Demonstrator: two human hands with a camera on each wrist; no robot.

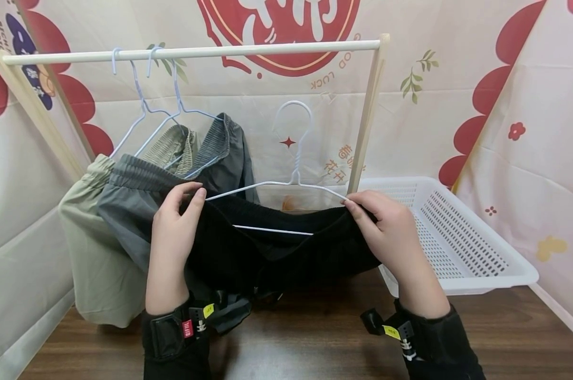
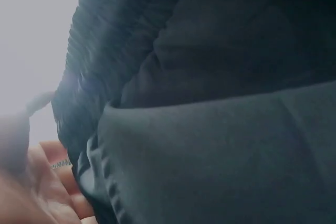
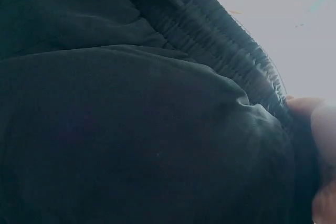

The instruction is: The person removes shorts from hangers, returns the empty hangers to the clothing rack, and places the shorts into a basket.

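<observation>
Wrist views close to black garment (image 3: 147, 135)

A pair of black elastic-waist bottoms (image 1: 286, 264) is stretched sideways between the left hand (image 1: 176, 224) and the right hand (image 1: 386, 224), waist uppermost, the cloth sagging in the middle over the desk (image 1: 310, 351). The waistband (image 3: 226, 51) is finely gathered, with a slanted pocket edge below it; the leg length cannot be told. A white wire hanger (image 1: 296, 173) sits in the waist opening, its sloping shoulders reaching each side, their ends hidden, and its lower bar crossing inside. Its neck is twisted, its hook upright and hanging on nothing.
</observation>
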